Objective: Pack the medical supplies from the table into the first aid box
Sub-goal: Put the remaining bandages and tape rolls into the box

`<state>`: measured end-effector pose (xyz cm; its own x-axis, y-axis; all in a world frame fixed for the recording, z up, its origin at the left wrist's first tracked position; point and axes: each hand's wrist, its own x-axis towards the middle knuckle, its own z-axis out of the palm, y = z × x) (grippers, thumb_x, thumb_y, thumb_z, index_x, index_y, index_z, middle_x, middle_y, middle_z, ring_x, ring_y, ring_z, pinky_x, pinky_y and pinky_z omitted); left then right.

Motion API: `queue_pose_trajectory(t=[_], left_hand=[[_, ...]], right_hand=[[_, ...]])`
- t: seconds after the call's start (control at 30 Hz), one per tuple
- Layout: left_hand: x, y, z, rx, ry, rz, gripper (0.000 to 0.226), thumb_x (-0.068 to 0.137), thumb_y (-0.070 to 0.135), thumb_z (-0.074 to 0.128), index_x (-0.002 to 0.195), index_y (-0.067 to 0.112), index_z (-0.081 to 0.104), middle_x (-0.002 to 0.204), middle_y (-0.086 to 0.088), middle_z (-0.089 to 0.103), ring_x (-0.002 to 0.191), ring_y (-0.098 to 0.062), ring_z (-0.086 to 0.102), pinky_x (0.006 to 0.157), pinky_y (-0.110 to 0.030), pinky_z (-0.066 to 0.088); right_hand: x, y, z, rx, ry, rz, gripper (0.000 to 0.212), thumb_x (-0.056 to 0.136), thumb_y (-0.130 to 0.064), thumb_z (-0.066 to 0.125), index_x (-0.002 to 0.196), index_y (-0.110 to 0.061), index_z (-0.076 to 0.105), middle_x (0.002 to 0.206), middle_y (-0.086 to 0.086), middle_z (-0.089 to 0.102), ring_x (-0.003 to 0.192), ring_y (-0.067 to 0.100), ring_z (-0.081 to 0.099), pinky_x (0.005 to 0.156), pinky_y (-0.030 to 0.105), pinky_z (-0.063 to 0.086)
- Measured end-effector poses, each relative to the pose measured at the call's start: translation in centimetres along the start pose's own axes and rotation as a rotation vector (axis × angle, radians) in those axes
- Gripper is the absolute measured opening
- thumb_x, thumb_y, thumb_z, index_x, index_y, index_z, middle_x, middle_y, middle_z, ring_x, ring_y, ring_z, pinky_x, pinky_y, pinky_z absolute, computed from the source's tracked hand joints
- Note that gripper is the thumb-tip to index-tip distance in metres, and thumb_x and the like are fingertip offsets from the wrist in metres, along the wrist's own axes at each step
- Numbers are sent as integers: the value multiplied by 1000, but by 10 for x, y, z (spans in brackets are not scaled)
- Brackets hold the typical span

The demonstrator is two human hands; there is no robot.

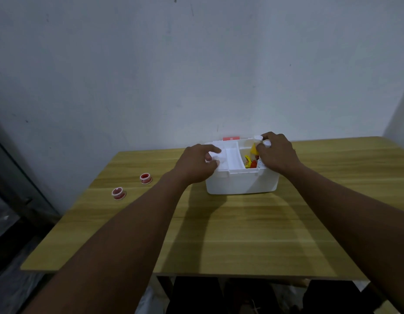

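A white first aid box (241, 183) stands open at the far middle of the wooden table (219, 234). A white inner tray (233, 159) sits in its left part. My left hand (196, 164) grips the tray's left end. My right hand (276, 154) is over the right compartment, fingers closed around white-capped bottles (258, 138). A yellow bottle (254, 149) and yellow and red items (249, 163) lie inside. Two red and white tape rolls (146, 178) (118, 193) rest on the table at left.
A red piece (230, 138) shows behind the box against the pale wall (196, 64). The table's left edge drops to a dark floor area (15, 211). Dark objects lie beneath the table's near edge.
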<state>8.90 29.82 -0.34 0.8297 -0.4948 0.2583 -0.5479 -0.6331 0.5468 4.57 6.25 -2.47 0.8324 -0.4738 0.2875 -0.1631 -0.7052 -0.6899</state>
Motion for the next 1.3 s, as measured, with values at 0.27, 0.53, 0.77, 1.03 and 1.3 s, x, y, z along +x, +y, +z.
queue_pose_trajectory(t=[0.27,0.53,0.77,1.03,1.3], left_hand=[[1,-2,1,-31,0,-39,30,90,32,69,117,21,75,100,5,63,99,-9,56,84,-23,39],[-9,-43,-24,-9,247,-155,33,90,38,62,120,25,68,114,-4,61,101,-18,58,84,-32,47],[-50,-133,-55,358,146,-633,54,92,46,58,141,27,50,147,-13,37,135,-39,36,103,-50,38],[-59,-165,-54,298,210,-681,33,94,12,55,125,12,64,129,-17,62,118,-35,60,91,-37,48],[-36,-143,-43,131,364,-452,38,93,27,62,130,19,64,119,-2,72,111,-25,65,86,-33,48]], right_hand=[[-2,-4,-1,-13,-3,6,39,91,-34,50,127,-19,58,129,14,55,115,33,56,89,38,42],[-1,-20,19,7,-9,7,40,89,-32,52,126,-17,59,129,16,55,113,35,57,87,35,41],[-2,-44,48,3,-28,-13,40,88,-33,51,125,-19,59,128,16,54,111,36,57,91,41,45],[-4,-63,65,18,-26,-50,38,90,-32,51,125,-17,59,128,16,54,113,35,56,89,39,43],[-4,-61,65,40,-30,-53,36,89,-33,51,120,-18,60,125,14,57,108,32,58,84,36,42]])
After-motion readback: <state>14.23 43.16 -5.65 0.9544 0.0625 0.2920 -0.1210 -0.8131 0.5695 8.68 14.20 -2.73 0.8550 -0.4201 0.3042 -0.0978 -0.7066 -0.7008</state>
